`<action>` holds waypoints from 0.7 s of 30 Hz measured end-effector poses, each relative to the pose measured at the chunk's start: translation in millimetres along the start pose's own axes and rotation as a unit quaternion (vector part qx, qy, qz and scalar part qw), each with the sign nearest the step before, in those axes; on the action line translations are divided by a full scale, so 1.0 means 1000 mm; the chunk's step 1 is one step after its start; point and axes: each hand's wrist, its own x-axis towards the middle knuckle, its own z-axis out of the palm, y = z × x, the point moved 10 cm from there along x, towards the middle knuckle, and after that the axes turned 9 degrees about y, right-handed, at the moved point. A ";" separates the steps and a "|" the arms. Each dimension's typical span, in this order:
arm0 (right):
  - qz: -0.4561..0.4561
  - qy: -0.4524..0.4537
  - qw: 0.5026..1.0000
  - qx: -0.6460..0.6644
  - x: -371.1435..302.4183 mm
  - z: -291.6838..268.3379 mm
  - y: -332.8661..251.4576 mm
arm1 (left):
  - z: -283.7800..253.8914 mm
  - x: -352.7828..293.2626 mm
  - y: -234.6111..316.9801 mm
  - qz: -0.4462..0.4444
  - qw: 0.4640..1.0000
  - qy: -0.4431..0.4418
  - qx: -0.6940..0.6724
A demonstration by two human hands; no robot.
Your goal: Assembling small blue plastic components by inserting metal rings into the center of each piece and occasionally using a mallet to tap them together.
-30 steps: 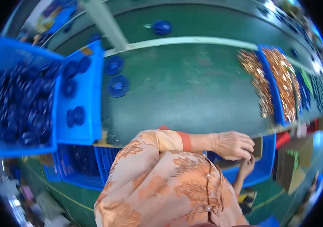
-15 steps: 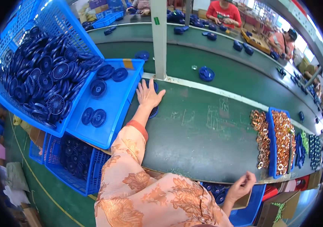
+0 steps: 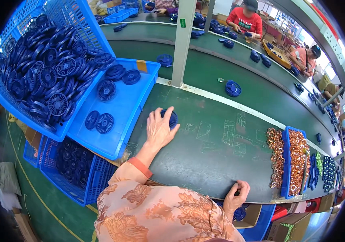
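My left hand [image 3: 159, 128] is on the dark green bench top, its fingers curved over a round dark-blue fan grille [image 3: 171, 118]. The grille's right part shows beyond the fingers; the rest is hidden under the hand. By the bench's front edge is my right hand [image 3: 236, 197], fingers curled in against the thumb. A small dark patch shows at those fingertips, too little to name. To the left, a shallow blue tray [image 3: 126, 117] holds several more fan grilles [image 3: 106, 89].
A tilted blue crate [image 3: 85, 105] full of blue grilles stands left. A blue bin [image 3: 286, 161] of copper-coloured rings is at right, with loose rings [image 3: 275, 153] beside it. A white post [image 3: 183, 44] rises behind. A conveyor [image 3: 204, 74] carries blue parts; co-workers sit beyond.
My left hand has drawn back toward me from the bench's far edge, its fingers now gathered on a grille. My right hand has shifted left, with its fingers more curled.
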 end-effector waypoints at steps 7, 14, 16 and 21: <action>0.309 -0.211 0.866 0.333 -0.013 0.052 -0.039 | -0.009 -0.073 0.167 0.226 0.893 -0.220 -0.321; 0.310 -0.121 0.882 0.334 -0.006 -0.004 -0.008 | -0.014 -0.112 0.223 0.324 0.782 -0.323 -0.423; 0.250 -0.007 0.940 0.233 0.005 -0.071 0.010 | -0.014 -0.104 0.206 0.256 0.808 -0.327 -0.418; 0.294 0.151 0.942 0.054 -0.013 -0.178 0.087 | -0.008 -0.110 0.180 0.234 0.834 -0.284 -0.411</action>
